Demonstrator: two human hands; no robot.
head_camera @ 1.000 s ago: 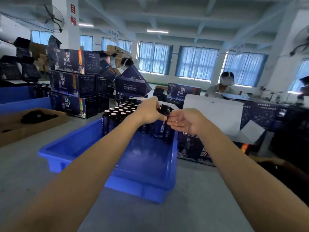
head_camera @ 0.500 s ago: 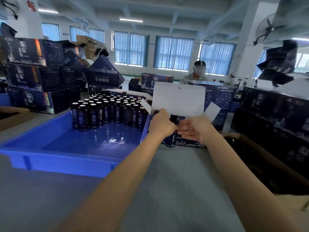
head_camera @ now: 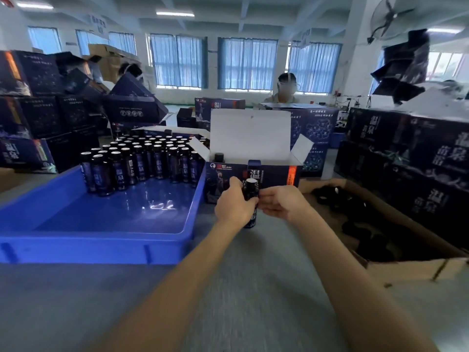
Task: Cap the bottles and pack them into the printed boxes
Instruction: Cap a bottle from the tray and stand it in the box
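A dark bottle [head_camera: 250, 189] stands upright on the grey worktop [head_camera: 253, 288], just before the open printed box [head_camera: 269, 174] (another bottle shows inside). The left hand [head_camera: 234, 205] wraps its body and the right hand [head_camera: 279, 202] pinches its side. A blue tray [head_camera: 101, 246] of bottles sits left.

The middle window [head_camera: 247, 63], in the far white wall [head_camera: 212, 72], has blue curtains with daylight behind. More such windows [head_camera: 179, 62] stand on either side of it. Above and left of it a strip light [head_camera: 175, 13] shines on the white beamed ceiling [head_camera: 253, 20]. Right of it rises a white pillar [head_camera: 356, 59] with a fan [head_camera: 389, 17] near its top. Well in front of it spreads a grey table [head_camera: 253, 288].
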